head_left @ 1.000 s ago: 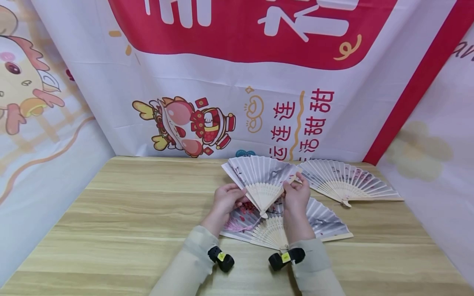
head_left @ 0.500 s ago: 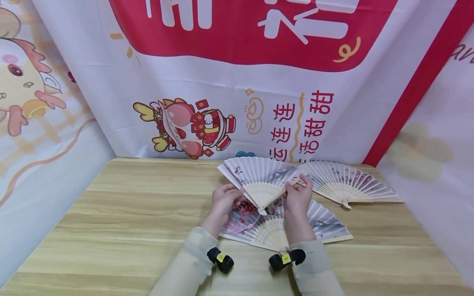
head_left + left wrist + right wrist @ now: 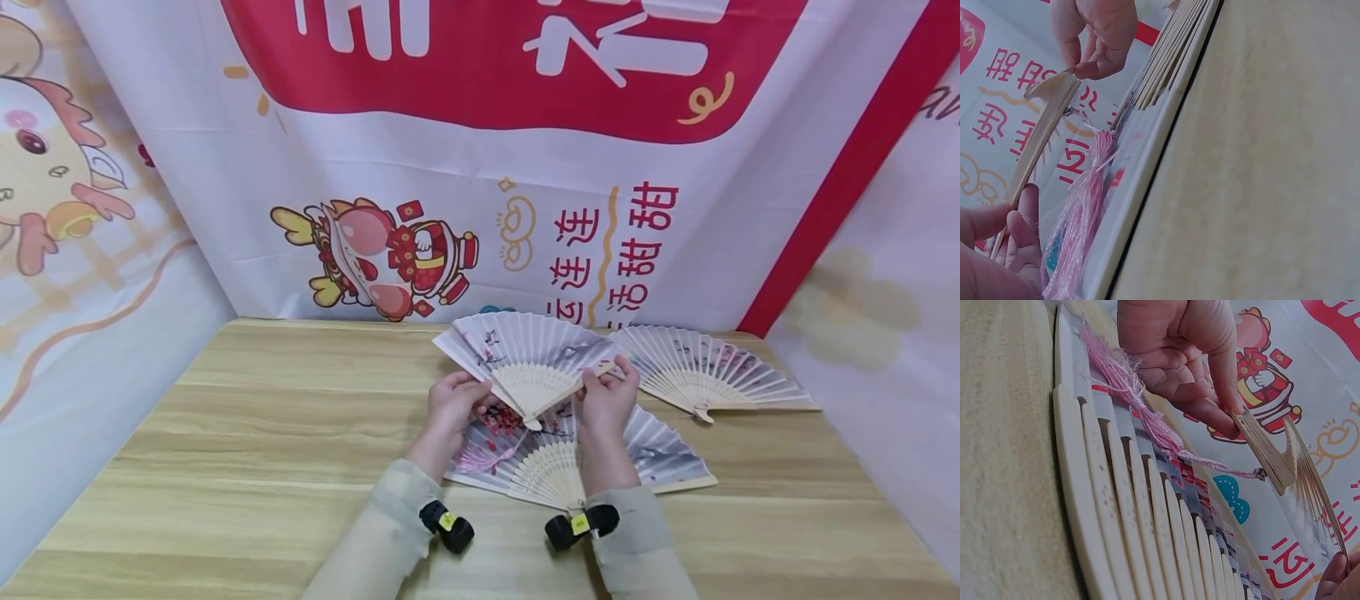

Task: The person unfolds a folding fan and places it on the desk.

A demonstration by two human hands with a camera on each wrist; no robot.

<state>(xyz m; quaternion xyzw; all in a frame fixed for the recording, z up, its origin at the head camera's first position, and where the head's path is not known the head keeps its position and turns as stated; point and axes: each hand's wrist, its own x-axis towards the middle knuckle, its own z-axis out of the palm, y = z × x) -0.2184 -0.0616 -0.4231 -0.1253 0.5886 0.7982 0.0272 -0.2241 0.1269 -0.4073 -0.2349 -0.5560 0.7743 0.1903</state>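
Note:
Both hands hold a partly spread folding fan (image 3: pixel 536 354) with pale wooden ribs and a grey-white floral leaf, raised above the table. My left hand (image 3: pixel 452 410) pinches its left edge stick between thumb and fingers. On the opposite side my right hand (image 3: pixel 609 400) pinches the right guard stick. A pink tassel (image 3: pixel 1088 206) hangs by a cord from the fan's pivot end. Beneath the hands a second folding fan (image 3: pixel 667 454) lies spread on the table, partly covered by the right hand and the held fan. In the right wrist view its ribs (image 3: pixel 1141 506) appear close up.
A third folding fan (image 3: pixel 716 371) lies spread at the table's back right. The wooden table (image 3: pixel 247 467) meets a printed cloth backdrop (image 3: pixel 390 150) along its far edge. Cloth walls (image 3: pixel 877 317) stand at both sides.
The held fan has spread wider, its left edge reaching further left and its right edge swinging down and right. My right hand has shifted slightly right; the fans on the table stay put.

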